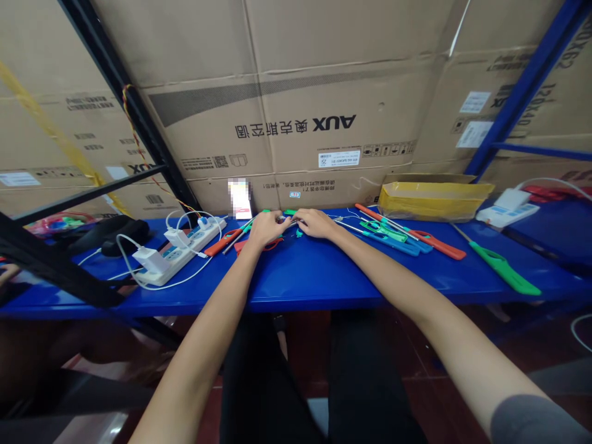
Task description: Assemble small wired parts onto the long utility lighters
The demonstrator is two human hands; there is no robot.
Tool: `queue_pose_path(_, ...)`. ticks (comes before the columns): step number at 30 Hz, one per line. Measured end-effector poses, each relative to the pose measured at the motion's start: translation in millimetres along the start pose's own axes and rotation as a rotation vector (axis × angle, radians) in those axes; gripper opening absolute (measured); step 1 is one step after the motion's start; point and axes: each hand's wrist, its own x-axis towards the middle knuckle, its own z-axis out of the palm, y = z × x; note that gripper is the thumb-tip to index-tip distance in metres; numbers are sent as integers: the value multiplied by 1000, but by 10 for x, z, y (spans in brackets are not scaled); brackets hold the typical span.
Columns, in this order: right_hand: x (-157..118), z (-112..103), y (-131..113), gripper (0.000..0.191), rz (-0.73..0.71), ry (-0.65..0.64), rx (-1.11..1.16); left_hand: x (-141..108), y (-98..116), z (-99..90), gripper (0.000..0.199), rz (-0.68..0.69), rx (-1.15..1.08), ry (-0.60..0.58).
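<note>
Near the back of the blue table (pixel 319 277), my left hand (pixel 268 227) and my right hand (pixel 314 222) nearly meet. Both have curled fingers, around something small and thin that I cannot make out. A red lighter (pixel 222 242) with a long metal tube lies left of my left hand, and a red piece (pixel 272 245) shows beside that wrist. Right of my right hand lie blue lighters (pixel 401 244), a green one (pixel 386 230) and a red one (pixel 441 245). Small green bits (pixel 299 234) are by my fingers.
A white power strip (pixel 160 271) with chargers and cables is at the left. A lit phone (pixel 241 200) leans on the cardboard wall (pixel 296 74). At the right are a yellow-taped box (pixel 432 200), another power strip (pixel 506 213) and a green lighter (pixel 502 268). Metal posts flank the table.
</note>
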Motion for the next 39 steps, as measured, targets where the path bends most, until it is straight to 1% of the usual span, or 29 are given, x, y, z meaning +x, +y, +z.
queue_pose_path(6, -2, -15, -16, 42, 4, -17, 2, -17, 38, -28, 37, -10, 11, -17)
queue_pose_path(12, 3, -17, -26, 43, -2, -26, -3, -13, 39, -1, 40, 4, 31, -32)
queue_pose_path(19, -3, -43, -4, 41, 26, -21, -26, -3, 24, 25, 40, 8, 34, -34)
queue_pose_path(28, 0, -62, 79, 41, 157, -6, -67, -30, 101, -38, 41, -12, 95, -74)
queue_pose_path(35, -22, -98, 103, 42, 258, -39, -108, -29, 94, -18, 42, -13, 100, -65)
queue_pose_path(39, -25, -86, 139, 43, 270, -45, -104, -20, 72, 7, 42, 1, 95, -58)
